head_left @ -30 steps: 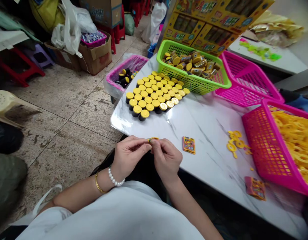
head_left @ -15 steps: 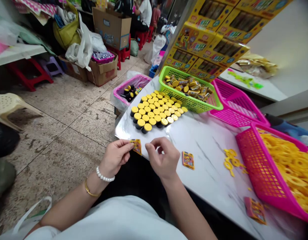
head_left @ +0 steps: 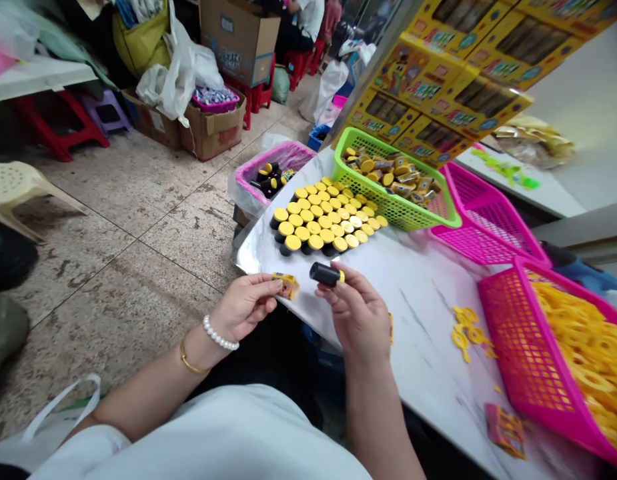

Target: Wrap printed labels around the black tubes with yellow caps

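Note:
My left hand [head_left: 245,303] pinches a small printed yellow label [head_left: 289,287] by its left end, near the table's front edge. Between the fingers and thumb of my right hand [head_left: 361,317] lies a small black bottle [head_left: 324,274] with a yellow cap, tipped sideways, its black end pointing at the label. A gap separates bottle and label. Just beyond my hands, several black bottles with yellow caps [head_left: 313,227] stand upright in a tight group on the white table [head_left: 418,293]. Part of a printed stack [head_left: 391,328] peeks out behind my right wrist.
A green basket [head_left: 408,220] holds wrapped yellow-capped bottles. Pink baskets [head_left: 525,347] stand to the right, one full of yellow plastic rings [head_left: 583,340]. Loose yellow rings [head_left: 465,327] and a label stack [head_left: 505,430] lie nearby. A lined pink bin [head_left: 248,175] sits beyond the table's left corner.
My right hand, empty-looking before, now grips a black bottle taken from the near end of the group. The label in my left hand remains held. The camera view has shifted slightly.

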The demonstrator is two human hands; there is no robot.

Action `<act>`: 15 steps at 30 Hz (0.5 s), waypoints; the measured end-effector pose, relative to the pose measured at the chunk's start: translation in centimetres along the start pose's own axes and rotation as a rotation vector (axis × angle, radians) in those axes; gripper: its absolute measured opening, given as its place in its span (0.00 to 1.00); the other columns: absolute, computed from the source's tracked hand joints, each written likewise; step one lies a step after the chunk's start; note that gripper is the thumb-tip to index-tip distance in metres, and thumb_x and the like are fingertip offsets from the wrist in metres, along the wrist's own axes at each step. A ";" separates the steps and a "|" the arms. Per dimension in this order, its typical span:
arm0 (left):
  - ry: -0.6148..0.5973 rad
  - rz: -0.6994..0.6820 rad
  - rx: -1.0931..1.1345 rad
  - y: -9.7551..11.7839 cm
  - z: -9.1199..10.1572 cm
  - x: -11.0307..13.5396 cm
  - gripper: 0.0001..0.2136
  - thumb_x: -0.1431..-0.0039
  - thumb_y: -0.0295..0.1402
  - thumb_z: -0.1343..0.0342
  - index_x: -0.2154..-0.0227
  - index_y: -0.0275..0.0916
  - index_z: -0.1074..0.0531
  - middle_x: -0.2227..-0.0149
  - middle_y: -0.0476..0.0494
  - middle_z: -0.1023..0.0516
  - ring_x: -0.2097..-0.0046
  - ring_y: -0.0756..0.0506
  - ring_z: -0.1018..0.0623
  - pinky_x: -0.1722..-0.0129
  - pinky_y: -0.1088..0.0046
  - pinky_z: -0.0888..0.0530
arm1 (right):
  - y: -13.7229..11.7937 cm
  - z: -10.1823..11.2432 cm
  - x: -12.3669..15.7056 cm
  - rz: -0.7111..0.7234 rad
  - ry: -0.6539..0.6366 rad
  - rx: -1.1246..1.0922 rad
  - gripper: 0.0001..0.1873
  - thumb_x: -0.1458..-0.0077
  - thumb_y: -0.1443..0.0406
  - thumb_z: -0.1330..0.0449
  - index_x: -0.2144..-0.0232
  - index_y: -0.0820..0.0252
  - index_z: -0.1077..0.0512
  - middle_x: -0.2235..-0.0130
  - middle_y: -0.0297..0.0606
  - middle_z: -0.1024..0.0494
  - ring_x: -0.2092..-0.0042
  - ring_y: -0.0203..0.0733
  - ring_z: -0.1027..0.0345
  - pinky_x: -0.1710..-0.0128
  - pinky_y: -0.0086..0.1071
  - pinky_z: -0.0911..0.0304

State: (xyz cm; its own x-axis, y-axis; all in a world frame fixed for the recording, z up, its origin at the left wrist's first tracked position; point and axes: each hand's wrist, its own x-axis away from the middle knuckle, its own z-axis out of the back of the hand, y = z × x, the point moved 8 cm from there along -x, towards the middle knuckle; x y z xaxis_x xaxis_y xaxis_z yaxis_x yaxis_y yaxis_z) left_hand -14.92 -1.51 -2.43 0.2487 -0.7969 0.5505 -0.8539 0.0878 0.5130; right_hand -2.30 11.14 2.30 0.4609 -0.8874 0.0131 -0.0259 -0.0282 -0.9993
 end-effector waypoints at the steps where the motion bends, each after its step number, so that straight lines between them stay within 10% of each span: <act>1: -0.019 0.011 0.008 -0.2 -0.3 -0.3 0.03 0.47 0.23 0.35 0.71 0.29 0.23 0.70 0.42 0.19 0.83 0.60 0.33 0.91 0.89 0.49 | 0.1 0.0 0.4 -0.048 -0.061 -0.075 0.17 0.48 0.59 0.35 0.56 0.58 0.24 0.64 0.36 0.20 0.71 0.37 0.26 0.69 0.35 0.27; 15: -0.107 0.051 0.129 -1.0 -2.1 -0.9 0.05 0.49 0.24 0.33 0.72 0.30 0.25 0.75 0.50 0.26 0.85 0.62 0.42 0.90 0.89 0.49 | -3.1 0.4 2.0 0.287 -0.027 0.333 0.10 0.43 0.65 0.36 0.57 0.55 0.21 0.61 0.37 0.23 0.61 0.39 0.27 0.61 0.36 0.26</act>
State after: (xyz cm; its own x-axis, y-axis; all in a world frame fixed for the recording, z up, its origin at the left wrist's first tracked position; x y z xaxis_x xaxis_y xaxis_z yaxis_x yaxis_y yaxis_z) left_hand -13.34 0.43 -2.04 0.1599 -0.8530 0.4968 -0.9175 0.0573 0.3936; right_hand -0.92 9.60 5.45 0.4997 -0.8253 -0.2630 0.1291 0.3712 -0.9195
